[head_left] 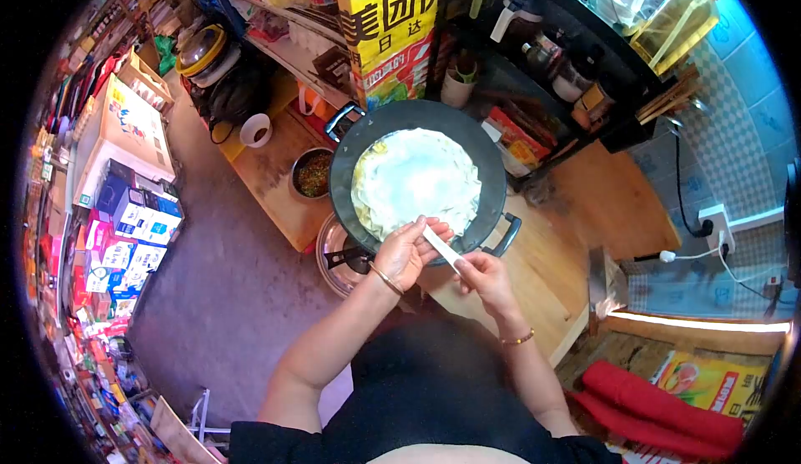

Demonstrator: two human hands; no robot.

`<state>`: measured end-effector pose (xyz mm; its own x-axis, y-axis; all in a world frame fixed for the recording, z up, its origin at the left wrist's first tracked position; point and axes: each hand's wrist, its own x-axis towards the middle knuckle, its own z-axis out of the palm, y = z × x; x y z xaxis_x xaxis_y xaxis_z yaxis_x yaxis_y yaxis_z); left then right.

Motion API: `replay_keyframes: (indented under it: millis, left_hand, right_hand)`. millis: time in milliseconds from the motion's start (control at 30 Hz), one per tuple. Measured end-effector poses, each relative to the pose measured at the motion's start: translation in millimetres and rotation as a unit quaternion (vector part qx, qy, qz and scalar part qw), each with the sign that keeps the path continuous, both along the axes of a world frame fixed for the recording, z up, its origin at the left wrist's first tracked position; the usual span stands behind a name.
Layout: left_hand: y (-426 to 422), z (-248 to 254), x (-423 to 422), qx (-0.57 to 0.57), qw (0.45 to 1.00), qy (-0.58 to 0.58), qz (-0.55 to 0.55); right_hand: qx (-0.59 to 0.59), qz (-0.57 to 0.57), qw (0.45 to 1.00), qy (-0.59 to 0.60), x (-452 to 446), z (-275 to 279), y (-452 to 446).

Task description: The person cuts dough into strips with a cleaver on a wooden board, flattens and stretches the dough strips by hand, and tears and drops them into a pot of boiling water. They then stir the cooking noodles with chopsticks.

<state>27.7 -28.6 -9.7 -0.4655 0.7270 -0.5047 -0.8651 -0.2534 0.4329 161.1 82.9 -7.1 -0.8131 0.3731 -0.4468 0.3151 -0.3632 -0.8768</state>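
A large dark wok (492,163) holds a broad, pale, wrinkled round mass (417,176) that looks shiny in the middle. Over the wok's near edge, my left hand (405,255) is turned palm up, its fingers apart beneath one end of a flat white strip (444,249). The other end of the strip is pinched between the thumb and fingers of my right hand (484,280), which is just to the right. What the strip is made of cannot be made out.
A bowl of dark red-green sauce (313,174) and a small white cup (256,130) stand left of the wok. A metal lid (331,251) lies beneath its near left edge. Black shelves (542,72) with bottles rise behind on the right.
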Motion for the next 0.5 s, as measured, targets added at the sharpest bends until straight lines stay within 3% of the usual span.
replay_keyframes:
  millis: [233,300,333,367,433,467,500]
  left_hand:
    - [0,8,-16,-0.02,0.997,0.06,0.033]
    - [6,1,-7,0.038,0.997,-0.006,0.063]
    - [3,-1,-1,0.063,0.994,-0.071,-0.053]
    - [1,-9,11,0.209,0.964,-0.095,-0.135]
    - [3,-6,25,0.054,0.99,-0.003,-0.127]
    - [6,-5,29,0.008,0.999,0.033,-0.043]
    - [5,-3,27,0.007,0.999,0.031,-0.043]
  right_hand:
    - [-0.083,-0.026,0.996,0.029,6,-1,5]
    - [-0.115,-0.039,0.992,0.039,-2,9,0]
    - [-0.147,-0.052,0.986,0.05,-7,13,-3]
    - [-0.146,-0.052,0.987,0.05,-11,12,-4]
    - [-0.09,-0.017,0.995,0.038,-15,8,-5]
    - [-0.048,-0.003,0.999,0.013,-15,10,-5]
    - [-0.049,-0.003,0.999,0.011,-13,8,-6]
